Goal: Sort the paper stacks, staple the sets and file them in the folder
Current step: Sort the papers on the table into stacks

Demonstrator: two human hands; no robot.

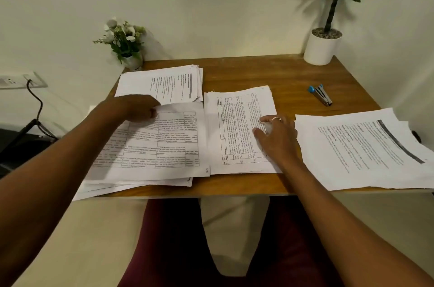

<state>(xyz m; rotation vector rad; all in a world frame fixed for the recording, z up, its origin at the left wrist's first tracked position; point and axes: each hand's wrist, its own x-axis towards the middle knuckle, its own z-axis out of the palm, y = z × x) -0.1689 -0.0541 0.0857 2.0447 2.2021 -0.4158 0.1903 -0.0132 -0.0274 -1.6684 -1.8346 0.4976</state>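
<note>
Seen from the head camera, the left hand (pixel 138 109) pinches the raised far edge of the top sheet (pixel 164 145) on the near-left stack (pixel 131 184), which overhangs the table (pixel 281 75). The right hand (pixel 278 137) lies flat on the middle stack (pixel 237 122), fingers spread and gripping nothing. The stapler (pixel 320 95) sits well apart.

One cam only: head-worn wide-angle, pointed forward and down
Sits close over the brown wooden tabletop (pixel 270 70), mid-frame, where the left hand (pixel 138 108) and right hand (pixel 277 134) land; pale wall (pixel 211 4) up top, dark red trousers (pixel 169 239) at bottom centre.
</note>
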